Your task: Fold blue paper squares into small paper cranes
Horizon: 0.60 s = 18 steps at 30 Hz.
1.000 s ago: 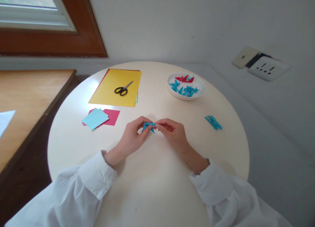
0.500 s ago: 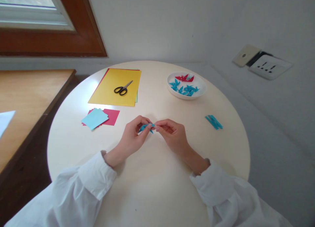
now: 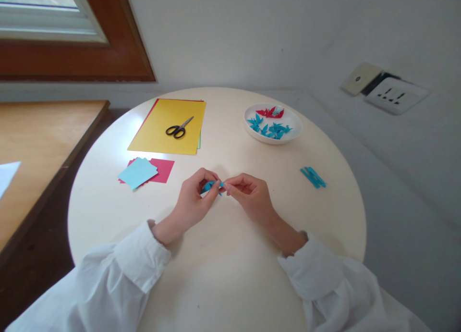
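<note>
Between my two hands is a small blue paper crane (image 3: 206, 187), partly hidden by my fingers. My left hand (image 3: 196, 193) is closed around its body, thumb on the near side. With thumb and forefinger, my right hand (image 3: 250, 193) pinches its right-hand tip. Both hands are just above the round table, near its middle. Beyond them a white dish (image 3: 271, 141) holds several folded blue cranes (image 3: 277, 129) and some red ones (image 3: 270, 112).
Black-handled scissors (image 3: 178, 129) lie on yellow paper sheets (image 3: 154, 135) at the back left. Light-blue paper squares (image 3: 139, 172) overlap pink ones (image 3: 164, 171) nearer me. Folded blue strips (image 3: 313, 177) lie right on the white table (image 3: 223, 274). A wall socket (image 3: 396, 95) is at the right.
My hands have shifted slightly left with the paper crane. Less of its pointed lower part shows below my left thumb. The other things rest where they were.
</note>
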{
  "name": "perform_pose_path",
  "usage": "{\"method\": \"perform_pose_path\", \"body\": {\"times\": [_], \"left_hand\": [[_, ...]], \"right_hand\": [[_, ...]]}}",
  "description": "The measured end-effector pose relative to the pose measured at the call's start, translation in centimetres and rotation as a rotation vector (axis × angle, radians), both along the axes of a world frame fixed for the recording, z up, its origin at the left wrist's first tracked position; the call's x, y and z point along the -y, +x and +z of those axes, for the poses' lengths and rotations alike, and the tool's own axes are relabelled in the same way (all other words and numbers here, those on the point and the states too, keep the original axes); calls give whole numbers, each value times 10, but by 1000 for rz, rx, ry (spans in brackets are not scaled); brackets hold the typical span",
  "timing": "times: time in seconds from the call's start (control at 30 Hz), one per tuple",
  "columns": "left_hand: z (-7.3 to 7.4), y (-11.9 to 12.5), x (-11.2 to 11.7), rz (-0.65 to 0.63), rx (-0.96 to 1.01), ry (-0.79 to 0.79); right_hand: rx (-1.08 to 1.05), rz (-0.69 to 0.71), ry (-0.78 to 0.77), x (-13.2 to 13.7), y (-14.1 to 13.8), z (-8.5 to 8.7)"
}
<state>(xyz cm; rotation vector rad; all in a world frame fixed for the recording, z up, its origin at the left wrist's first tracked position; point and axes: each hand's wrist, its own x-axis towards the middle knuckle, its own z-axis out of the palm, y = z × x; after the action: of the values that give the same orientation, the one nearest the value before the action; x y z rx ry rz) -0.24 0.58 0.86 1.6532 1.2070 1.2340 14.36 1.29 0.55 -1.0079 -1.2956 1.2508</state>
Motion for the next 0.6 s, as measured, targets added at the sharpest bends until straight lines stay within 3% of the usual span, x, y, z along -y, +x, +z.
{"method": "perform_pose_path", "body": {"times": [0.33, 0.6], "left_hand": [[-6, -2, -2, 20, 13, -13], [-1, 0, -1, 27, 27, -33]], "right_hand": [[-1, 28, -90, -2, 2, -1], [-37, 48, -94, -2, 2, -1]]}}
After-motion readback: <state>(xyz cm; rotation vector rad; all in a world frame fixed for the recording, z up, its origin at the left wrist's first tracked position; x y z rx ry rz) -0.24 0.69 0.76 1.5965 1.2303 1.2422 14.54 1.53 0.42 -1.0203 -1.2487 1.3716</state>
